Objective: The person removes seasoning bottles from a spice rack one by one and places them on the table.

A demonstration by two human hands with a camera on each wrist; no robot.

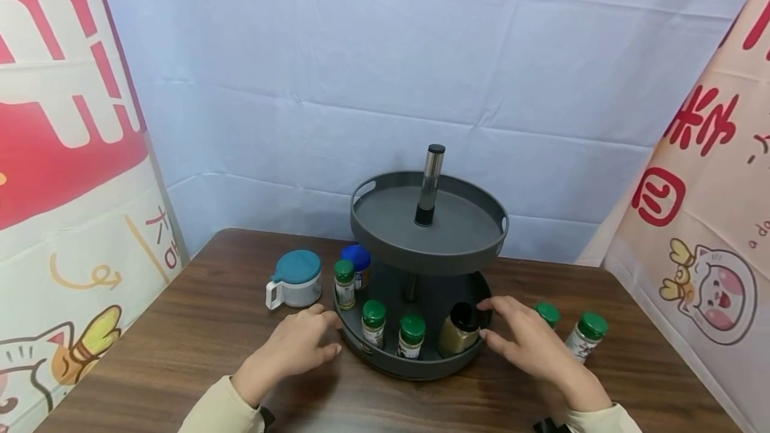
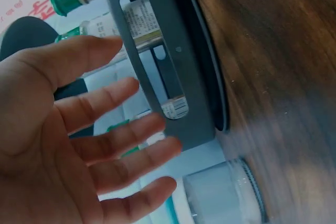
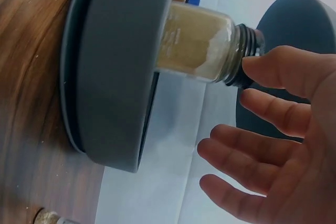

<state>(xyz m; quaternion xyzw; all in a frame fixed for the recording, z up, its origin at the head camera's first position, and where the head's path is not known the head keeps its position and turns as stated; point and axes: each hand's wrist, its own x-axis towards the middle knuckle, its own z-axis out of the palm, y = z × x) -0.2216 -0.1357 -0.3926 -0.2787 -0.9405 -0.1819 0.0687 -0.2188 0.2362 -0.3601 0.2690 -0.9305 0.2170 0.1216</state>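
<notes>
A dark grey two-tier round organizer stands on the table, with an upper tray [image 1: 385,219] around a metal post [image 1: 430,179] and a lower tray [image 1: 415,369] below. My left hand [image 1: 297,346] is at the lower tray's left side, fingers relaxed and holding nothing, near a slot in the wall. On the right, my right hand [image 1: 532,346] has its fingers spread beside a black-capped jar [image 3: 197,40] of tan powder in the lower tray. Its thumb is at the cap; whether they touch I cannot tell. Several green-capped spice bottles [image 1: 373,323] and a blue-capped bottle [image 1: 357,260] share that tray.
Left of the organizer sits a jar with a teal lid and white handle [image 1: 297,279]. Two green-capped bottles [image 1: 586,336] are on the table to the right, one partly behind my right hand. A pale blue cloth [image 1: 301,85] hangs behind the wooden table [image 1: 180,346].
</notes>
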